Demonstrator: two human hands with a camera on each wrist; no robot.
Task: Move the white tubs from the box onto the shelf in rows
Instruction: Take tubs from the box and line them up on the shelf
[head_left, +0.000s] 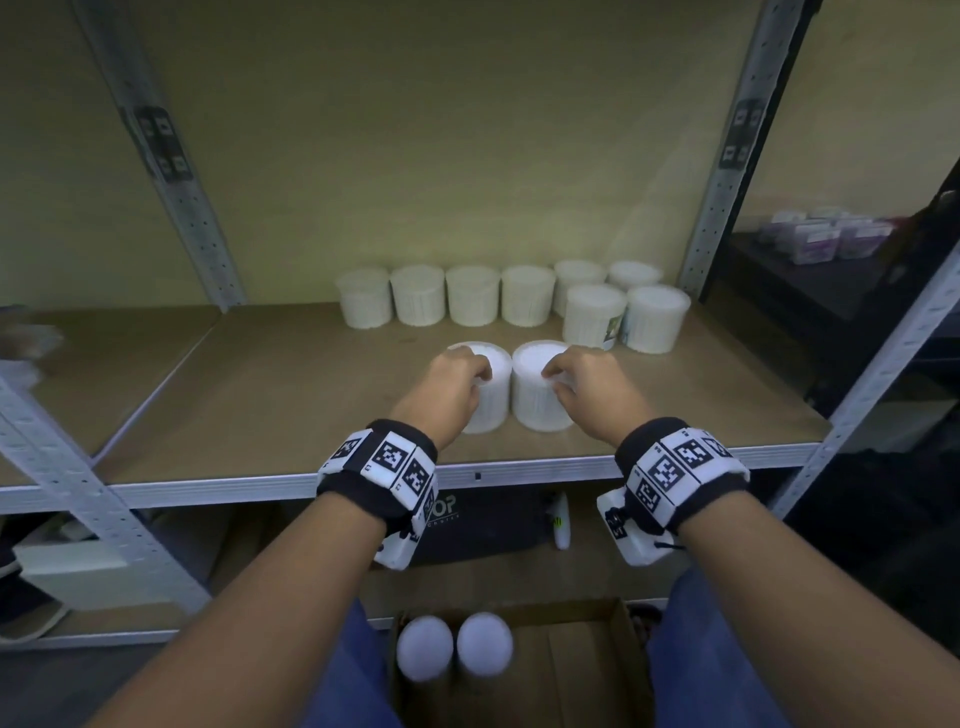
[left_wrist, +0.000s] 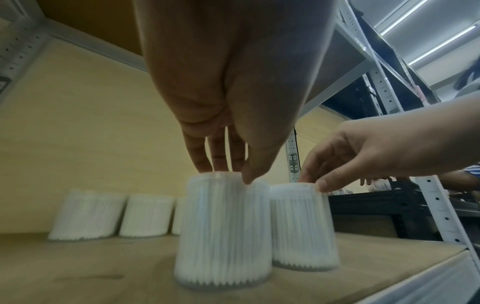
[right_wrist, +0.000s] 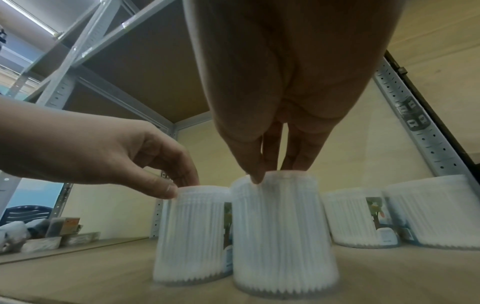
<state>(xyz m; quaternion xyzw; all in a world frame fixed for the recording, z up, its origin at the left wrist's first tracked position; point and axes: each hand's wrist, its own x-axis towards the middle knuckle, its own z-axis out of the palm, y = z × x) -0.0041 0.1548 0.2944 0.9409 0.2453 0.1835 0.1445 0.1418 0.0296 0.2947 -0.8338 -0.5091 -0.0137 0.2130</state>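
The shelf (head_left: 311, 395) in front of you carries the work. Along its back edge stands a row of white tubs (head_left: 447, 296), and at the back right corner a second row has begun with two more tubs (head_left: 626, 317) set just in front of the first. That is likely why the pair you hold sits where it does: forward of the rows, nearer the front edge, with room to slide them back and left into line.

Below the shelf's front edge, the cardboard box (head_left: 587, 660) lies open with two tubs (head_left: 454, 647) left in its near left corner, so by my reading the job is well along but not finished.

The left-hand tub (head_left: 491, 400) and the right-hand tub (head_left: 537, 400) stand upright on the board, side by side and touching or nearly so.

Your left hand (head_left: 452, 387) pinches its tub's top rim from above, fingers behind and thumb in front, curled narrow. Your right hand (head_left: 584, 387) holds its tub's rim the same way. A grip at the rim probably keeps your knuckles clear of neighbouring tubs when you pack them close.
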